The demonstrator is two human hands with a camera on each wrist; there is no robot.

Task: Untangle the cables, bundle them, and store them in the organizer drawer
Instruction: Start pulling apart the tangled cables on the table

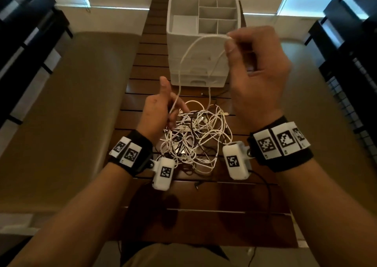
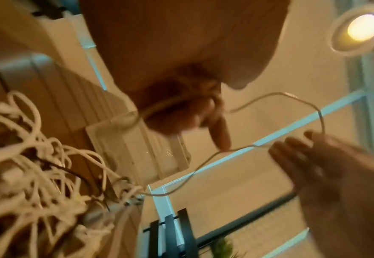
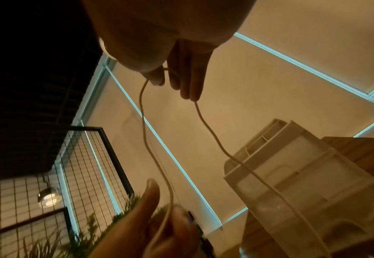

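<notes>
Nearest the wearer, on the slatted wooden table [image 1: 142, 66], a knotted heap of cables [image 1: 195, 138] is found between the two wrists, mostly white with a few dark strands. Just beyond it, one white cable [image 1: 180, 70] is held by the left hand [image 1: 161, 111], fingers curled round it, thumb raised. The strand is carried up in an arch to the right hand [image 1: 257, 68], where it is pinched between thumb and fingertips; its other leg drops back into the heap. Farthest off, the white organizer [image 1: 202, 40] stands with drawers closed. Untangling is judged to be in hand, at an early stage. The lifted strand must next be traced and drawn free without tightening the knots.
</notes>
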